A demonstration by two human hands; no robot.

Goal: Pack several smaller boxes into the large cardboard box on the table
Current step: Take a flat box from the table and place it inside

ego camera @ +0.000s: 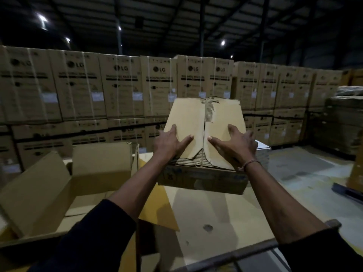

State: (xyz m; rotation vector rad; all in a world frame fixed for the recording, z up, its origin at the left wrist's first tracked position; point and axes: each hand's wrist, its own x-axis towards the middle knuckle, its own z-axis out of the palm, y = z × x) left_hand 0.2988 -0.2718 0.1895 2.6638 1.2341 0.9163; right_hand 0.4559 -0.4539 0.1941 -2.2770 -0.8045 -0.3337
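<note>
1. At the far left, the big box (59,185) sits open on the desk (225,216), flaps standing up; its inside looks bare from here.
2. The left hand (169,144) lies flat on the left top flap of the small box (204,134), fingers spread wide and thumb pointing toward the centre seam. The grip is open, pressing down rather than pinching.
3. The small box is right of the big box, apart from it, resting on the desk's far part. Its top flaps are shut, with torn tape along the seam.
4. The right hand (237,144) mirrors the left on the right flap, fingers splayed over the box edge, thumb near the seam. A thread band circles that wrist.
5. Behind, stacked cartons (121,85) form a wall across the warehouse.
</note>
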